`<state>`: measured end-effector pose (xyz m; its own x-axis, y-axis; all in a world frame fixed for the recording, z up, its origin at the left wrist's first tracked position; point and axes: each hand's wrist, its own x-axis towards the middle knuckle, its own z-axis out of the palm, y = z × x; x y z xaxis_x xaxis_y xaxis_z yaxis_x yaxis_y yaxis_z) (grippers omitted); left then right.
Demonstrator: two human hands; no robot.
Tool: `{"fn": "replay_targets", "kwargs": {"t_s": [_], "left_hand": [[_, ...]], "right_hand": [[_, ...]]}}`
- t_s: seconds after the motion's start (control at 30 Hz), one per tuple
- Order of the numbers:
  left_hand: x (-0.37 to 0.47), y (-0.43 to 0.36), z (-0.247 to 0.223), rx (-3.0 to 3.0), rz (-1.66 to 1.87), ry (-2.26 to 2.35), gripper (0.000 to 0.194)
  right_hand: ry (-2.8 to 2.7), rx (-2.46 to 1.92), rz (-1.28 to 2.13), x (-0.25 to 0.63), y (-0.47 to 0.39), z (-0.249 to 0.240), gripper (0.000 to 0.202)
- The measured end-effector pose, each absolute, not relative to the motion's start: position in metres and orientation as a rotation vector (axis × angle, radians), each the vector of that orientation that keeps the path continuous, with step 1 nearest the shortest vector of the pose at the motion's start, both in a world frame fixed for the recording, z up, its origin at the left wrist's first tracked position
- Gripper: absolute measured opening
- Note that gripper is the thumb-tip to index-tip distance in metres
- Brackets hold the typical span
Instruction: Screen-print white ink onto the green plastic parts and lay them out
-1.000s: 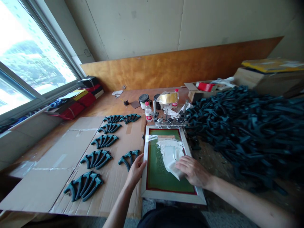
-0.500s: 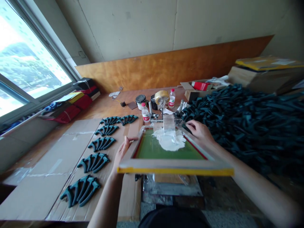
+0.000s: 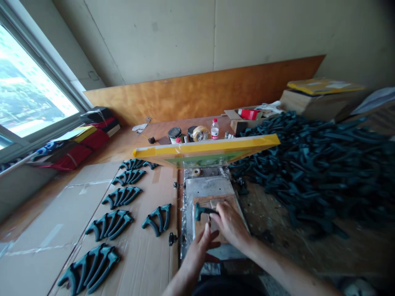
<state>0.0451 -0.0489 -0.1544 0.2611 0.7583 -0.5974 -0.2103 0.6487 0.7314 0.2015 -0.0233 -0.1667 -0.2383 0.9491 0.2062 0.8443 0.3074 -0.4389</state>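
Observation:
A dark green curved handle piece (image 3: 204, 210) with a T-shaped end lies sideways over the wooden block (image 3: 200, 230) on the metal plate. My right hand (image 3: 230, 224) is closed around its right end, which the fingers hide. Just below it, my left hand (image 3: 200, 246) has its thumb and fingers apart, fingertips near the handle piece; whether they touch it I cannot tell. Behind both hands, the screen printing frame (image 3: 210, 147) with yellow tape along its edge is tilted up, with its green mesh underside showing.
Rows of similar handle pieces (image 3: 111, 224) lie on cardboard (image 3: 135, 263) at left, with a smaller group (image 3: 158, 220) nearer the plate. A large heap of them (image 3: 308, 164) fills the right. Jars (image 3: 175, 134), a tape roll (image 3: 200, 133) and a bottle (image 3: 214, 129) stand behind the frame.
The screen frame has swung up, and both hands have left its sides and come down to the block. My right hand now holds a handle piece.

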Motion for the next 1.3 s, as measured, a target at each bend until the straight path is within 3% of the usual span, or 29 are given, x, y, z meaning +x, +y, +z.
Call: {"fn": "replay_targets", "kwargs": {"t_s": [0.13, 0.3, 0.47, 0.73, 0.87, 1.0, 1.17, 1.3], "left_hand": [[0.023, -0.061, -0.181, 0.456, 0.884, 1.267, 0.061], [-0.097, -0.035, -0.214, 0.492, 0.956, 1.798, 0.052], [-0.163, -0.022, -0.254, 0.697, 0.485, 2.145, 0.051], [-0.177, -0.008, -0.255, 1.018, 0.129, 2.081, 0.052], [-0.159, 0.007, -0.221, 1.115, 0.575, 2.069, 0.052], [-0.093, 0.047, -0.133, 1.227, 1.190, 1.726, 0.055], [-0.029, 0.083, -0.030, 1.238, 1.619, 1.242, 0.051], [-0.026, 0.069, -0.015, 1.258, 1.568, 1.303, 0.057]], "right_hand": [[-2.338, -1.207, 0.393, 0.199, -0.016, -0.165, 0.009], [-2.032, -1.926, 0.141, 0.312, 0.085, -0.184, 0.022], [-1.942, -2.169, 0.115, 0.389, 0.136, -0.212, 0.033], [-1.926, -2.142, 0.031, 0.397, 0.114, -0.195, 0.014], [-1.865, -1.778, 0.359, 0.364, 0.073, -0.176, 0.015], [-2.043, -1.303, 0.698, 0.295, 0.025, -0.183, 0.028], [-2.471, -1.320, 0.258, 0.248, 0.002, -0.203, 0.048], [-2.518, -1.351, 0.091, 0.254, -0.004, -0.201, 0.051]]}}
